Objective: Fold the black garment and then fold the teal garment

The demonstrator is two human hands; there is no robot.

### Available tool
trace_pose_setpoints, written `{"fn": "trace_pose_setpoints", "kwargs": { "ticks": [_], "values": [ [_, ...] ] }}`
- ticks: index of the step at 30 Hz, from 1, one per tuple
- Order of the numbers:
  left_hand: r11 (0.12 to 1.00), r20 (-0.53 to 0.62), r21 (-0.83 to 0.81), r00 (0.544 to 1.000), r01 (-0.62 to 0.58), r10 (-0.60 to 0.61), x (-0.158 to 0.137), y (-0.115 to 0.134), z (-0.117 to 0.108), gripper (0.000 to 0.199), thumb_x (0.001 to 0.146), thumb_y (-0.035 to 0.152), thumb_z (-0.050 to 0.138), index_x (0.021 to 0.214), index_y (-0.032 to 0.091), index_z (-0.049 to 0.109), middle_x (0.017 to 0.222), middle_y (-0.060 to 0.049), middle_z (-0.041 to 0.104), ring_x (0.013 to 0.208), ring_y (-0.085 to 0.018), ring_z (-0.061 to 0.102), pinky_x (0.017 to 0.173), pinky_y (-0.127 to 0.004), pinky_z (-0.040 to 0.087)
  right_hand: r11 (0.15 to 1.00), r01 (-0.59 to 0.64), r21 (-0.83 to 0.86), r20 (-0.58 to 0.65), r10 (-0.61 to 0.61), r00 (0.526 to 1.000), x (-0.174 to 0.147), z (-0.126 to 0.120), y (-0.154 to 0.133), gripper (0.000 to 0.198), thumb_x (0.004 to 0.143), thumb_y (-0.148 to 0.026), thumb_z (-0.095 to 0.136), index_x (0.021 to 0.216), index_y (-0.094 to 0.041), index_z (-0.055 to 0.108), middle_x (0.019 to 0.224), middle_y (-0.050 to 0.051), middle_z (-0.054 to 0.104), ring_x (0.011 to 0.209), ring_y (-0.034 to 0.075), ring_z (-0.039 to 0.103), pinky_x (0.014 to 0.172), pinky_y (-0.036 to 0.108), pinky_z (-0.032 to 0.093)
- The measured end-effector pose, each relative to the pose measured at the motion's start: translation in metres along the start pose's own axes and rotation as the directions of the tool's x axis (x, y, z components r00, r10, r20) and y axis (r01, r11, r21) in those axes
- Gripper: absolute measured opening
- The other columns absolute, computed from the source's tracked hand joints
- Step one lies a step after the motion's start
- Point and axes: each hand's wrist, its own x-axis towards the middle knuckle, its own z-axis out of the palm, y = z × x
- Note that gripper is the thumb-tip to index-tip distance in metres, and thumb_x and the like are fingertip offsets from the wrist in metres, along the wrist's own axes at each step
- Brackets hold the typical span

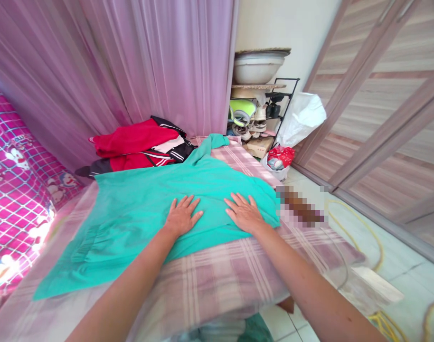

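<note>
A teal green garment (131, 209) lies spread over a plaid cloth (217, 275) on a table-like surface. One sleeve reaches away toward the far edge, and gathered folds show at its left part. My left hand (183, 216) rests flat on the middle of the garment, fingers spread. To its right, my right hand (243, 213) also lies flat on the fabric with its fingers apart. Neither hand grips anything. Just beyond the garment is a pile of red and black clothes (138, 145).
Purple curtains (160, 61) hang behind. At the back right stands a rack (288, 102) with shoes and basins, beside a white bag (302, 118). A wooden wardrobe (373, 104) lines the right. Pink patterned fabric (14, 190) is at left; a yellow cable (377, 237) lies on the floor.
</note>
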Motion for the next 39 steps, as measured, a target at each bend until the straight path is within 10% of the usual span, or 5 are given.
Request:
{"fn": "trace_pose_setpoints", "kwargs": {
  "ticks": [13,18,29,39],
  "values": [
    [0.952,-0.105,0.139,0.96,0.272,-0.259,-0.1,-0.135,-0.006,0.058,0.096,0.049,0.03,0.145,0.022,0.046,0.152,-0.009,0.044,0.14,-0.029,0.039,0.114,-0.05,0.03,0.994,0.025,0.106,-0.051,-0.02,0.998,0.004,-0.007,0.024,0.048,0.099,-0.039,0.032,0.141,-0.027,0.052,0.152,0.009,0.044,0.14,0.026,0.038,0.114,0.054,0.029],
    [0.952,-0.114,0.144,0.96,0.271,-0.256,-0.099,-0.135,-0.007,0.058,0.096,0.049,0.03,0.143,0.021,0.049,0.15,-0.009,0.047,0.139,-0.029,0.04,0.114,-0.05,0.03,0.984,0.007,0.181,-0.215,0.033,0.976,-0.004,-0.034,0.045,0.044,0.097,-0.033,0.036,0.13,-0.02,0.062,0.137,0.009,0.059,0.126,0.021,0.053,0.108,0.037,0.04],
    [0.987,-0.207,0.135,0.977,0.081,-0.052,-0.129,-0.112,-0.018,0.053,0.094,0.052,0.035,0.136,0.028,0.056,0.148,-0.005,0.05,0.139,-0.028,0.041,0.118,-0.051,0.021,0.931,-0.363,0.035,-0.102,0.365,0.925,-0.027,-0.023,0.055,0.033,0.097,-0.038,0.044,0.104,-0.022,0.072,0.107,0.009,0.073,0.097,0.023,0.067,0.077,0.031,0.048],
    [0.991,-0.085,0.072,0.991,0.109,-0.103,-0.134,-0.111,-0.008,0.054,0.093,0.052,0.04,0.14,0.028,0.052,0.15,-0.009,0.046,0.138,-0.031,0.042,0.114,-0.057,0.027,0.943,-0.327,0.057,-0.125,0.332,0.935,-0.026,-0.033,0.053,0.034,0.092,-0.027,0.049,0.122,-0.021,0.065,0.12,0.008,0.069,0.108,0.022,0.063,0.089,0.031,0.048]
  ]
}}
